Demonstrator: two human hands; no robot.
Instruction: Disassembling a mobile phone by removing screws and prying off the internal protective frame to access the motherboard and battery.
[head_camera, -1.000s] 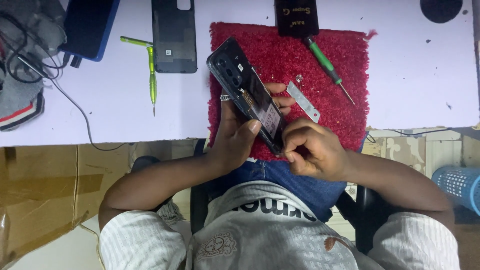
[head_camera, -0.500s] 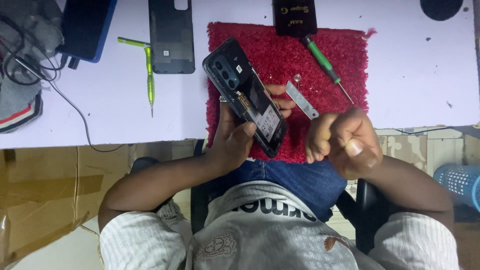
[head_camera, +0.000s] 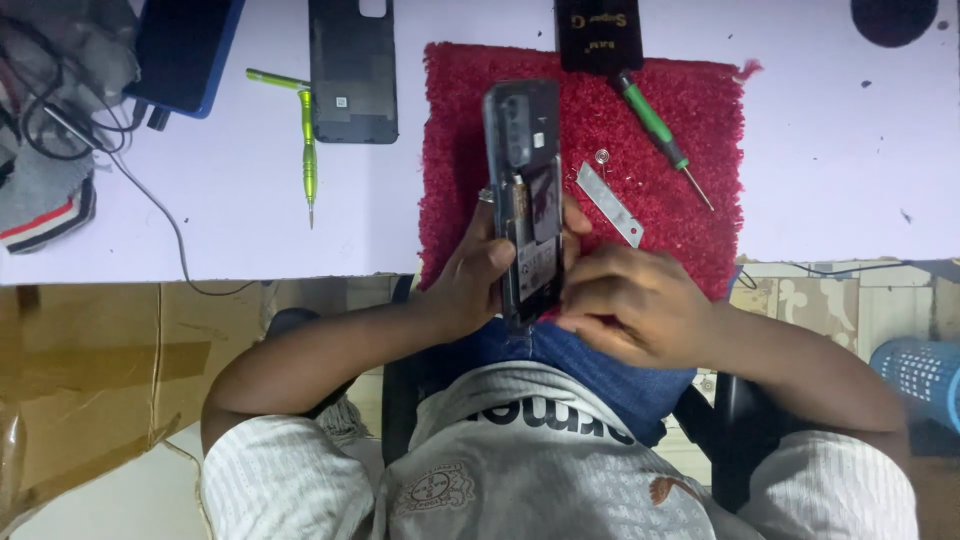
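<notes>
Opened smartphone (head_camera: 527, 200), back cover off, inner board and camera cluster showing. It is being held edge-up over the near side of the red mat (head_camera: 470, 130), long axis running away from the person.

Left hand (head_camera: 478, 272) is gripping the phone from the left, fingers wrapping its lower half, thumb lying along the side facing the camera. Right hand (head_camera: 630, 300) is closing in on the phone's lower right edge; fingertips (head_camera: 572, 300) are touching it, fingers curling together. Cannot tell whether anything small is pinched between them.

On the mat, just right of the phone: a flat metal blade (head_camera: 610, 205) lying diagonally, and a small round metal part (head_camera: 602, 156) just above it. A green-handled screwdriver (head_camera: 660, 135) is lying diagonally across the mat's upper right, tip pointing down-right. A small black box (head_camera: 598, 32) is overlapping the mat's top edge.

On the white tabletop (head_camera: 850, 150), left of the mat: the detached black back cover (head_camera: 352, 70), then a second lime-green screwdriver (head_camera: 308, 150), tip pointing toward the person. Far left: a dark blue device (head_camera: 185, 50), tangled cables (head_camera: 60, 110).
</notes>
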